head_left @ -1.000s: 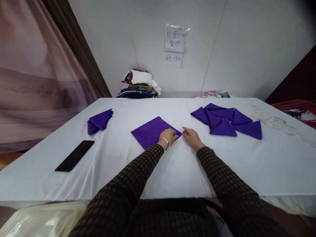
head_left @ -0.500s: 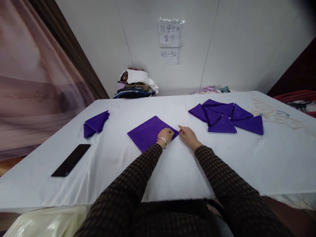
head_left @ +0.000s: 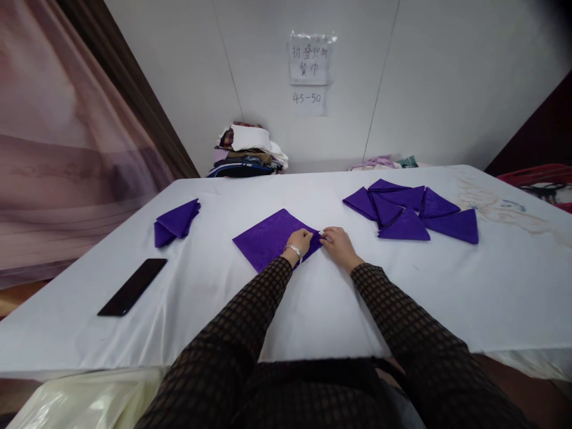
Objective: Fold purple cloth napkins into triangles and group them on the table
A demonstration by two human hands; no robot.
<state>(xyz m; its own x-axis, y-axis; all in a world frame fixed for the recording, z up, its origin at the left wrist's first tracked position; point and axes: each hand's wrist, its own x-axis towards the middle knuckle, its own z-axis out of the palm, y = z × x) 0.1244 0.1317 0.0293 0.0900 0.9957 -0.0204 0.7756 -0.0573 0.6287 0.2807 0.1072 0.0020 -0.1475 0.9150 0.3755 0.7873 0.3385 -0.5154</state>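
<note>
A purple cloth napkin (head_left: 263, 236) lies flat on the white-covered table, folded into a square with one corner pointing right. My left hand (head_left: 299, 241), with a silver bracelet at the wrist, pinches the napkin close to that right corner. At the corner's tip, my right hand (head_left: 337, 244) has its thumb and fingers closed on the cloth edge. The hands are nearly touching, and part of the napkin's near side is hidden under my left hand and sleeve.
Several purple napkins folded into triangles (head_left: 404, 223) lie at the right. Another folded purple napkin (head_left: 176, 223) is at the left, with a black phone (head_left: 133, 287) nearer me. Beyond the table's far edge stands a pile of folded clothes (head_left: 248, 152). A handwritten sign (head_left: 309, 59) hangs on the wall.
My right hand has closed its fingers on the napkin's right corner, where its index finger was stretched out before. The left hand stays at almost the same place.
</note>
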